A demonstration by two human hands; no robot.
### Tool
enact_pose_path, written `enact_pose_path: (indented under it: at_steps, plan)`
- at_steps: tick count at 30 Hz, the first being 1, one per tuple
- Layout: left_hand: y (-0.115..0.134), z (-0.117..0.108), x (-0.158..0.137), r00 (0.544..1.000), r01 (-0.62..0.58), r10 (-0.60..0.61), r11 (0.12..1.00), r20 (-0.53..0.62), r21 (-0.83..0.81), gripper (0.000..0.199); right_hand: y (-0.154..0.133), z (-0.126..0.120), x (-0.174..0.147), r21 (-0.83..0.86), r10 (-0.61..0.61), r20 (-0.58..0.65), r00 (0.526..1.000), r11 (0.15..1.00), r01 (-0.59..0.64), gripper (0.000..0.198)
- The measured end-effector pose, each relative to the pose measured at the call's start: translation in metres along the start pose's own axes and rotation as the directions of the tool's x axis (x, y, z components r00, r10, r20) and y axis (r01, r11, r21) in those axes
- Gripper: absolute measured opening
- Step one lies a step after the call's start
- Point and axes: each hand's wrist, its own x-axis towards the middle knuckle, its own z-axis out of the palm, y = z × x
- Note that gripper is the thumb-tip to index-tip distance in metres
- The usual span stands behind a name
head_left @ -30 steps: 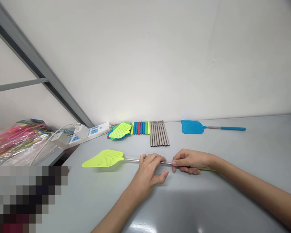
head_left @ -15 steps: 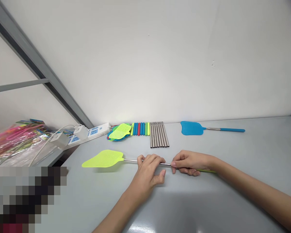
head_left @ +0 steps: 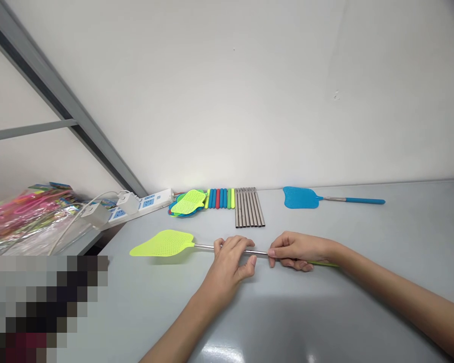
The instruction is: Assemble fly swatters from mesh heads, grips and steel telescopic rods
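"Where's the swatter [head_left: 182, 242]?"

"Lying across the surface [head_left: 306, 307], under the left hand [head_left: 230, 259] and right hand [head_left: 293, 251]. Its head [head_left: 162, 244] sticks out left of the left hand."

"And the hands?"

"Apart from each other. The right one pinches the steel rod [head_left: 204, 246] near the handle [head_left: 323, 263]. The left has its fingers over the rod, thumb standing off; I can't tell whether those fingers grip."

"Which step is this?"

"Handling the rod, I'd judge, perhaps working on its length or its fit in the handle."

"What would the next move call for?"

"Probably a firm right pinch, the left fingers closed round the rod, and force kept along its line."

"How does the swatter look?"

"Flat yellow-green head, pierced with small holes, narrowing at both ends; slim, shiny rod; matching handle, partly hidden beneath the right wrist."

"Beyond the hands?"

"Tubes [head_left: 248, 207], and a blue swatter [head_left: 302, 197] beyond the right one."
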Motion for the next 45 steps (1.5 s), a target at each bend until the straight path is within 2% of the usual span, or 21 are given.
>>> enact_pose_path:
  at_steps: [16, 23, 29, 40, 45]
  plan:
    - [-0.004, 0.005, 0.004, 1.0, 0.014, -0.015, 0.997, 0.017, 0.077, 0.012, -0.002, 0.001, -0.001, 0.001, 0.01, 0.001, 1.0, 1.0, -0.01, 0.039]
    - [-0.004, 0.007, 0.003, 1.0, -0.005, 0.004, 0.996, 0.023, 0.086, 0.021, -0.002, 0.001, -0.001, 0.0, 0.012, -0.001, 1.0, 1.0, -0.012, 0.037]
    - [-0.001, 0.006, 0.002, 1.0, -0.023, 0.022, 0.997, 0.009, 0.073, 0.022, -0.002, 0.0, -0.001, 0.011, 0.01, 0.001, 1.0, 1.0, -0.01, 0.037]
    - [0.001, 0.007, 0.001, 0.999, -0.019, 0.023, 0.994, -0.037, 0.105, 0.013, -0.002, 0.0, -0.002, -0.007, 0.0, 0.011, 1.0, 1.0, 0.0, 0.039]
    - [-0.002, 0.01, 0.003, 0.998, -0.011, 0.018, 0.995, -0.065, 0.101, 0.023, -0.003, 0.001, -0.003, -0.015, 0.017, 0.012, 1.0, 1.0, -0.016, 0.039]
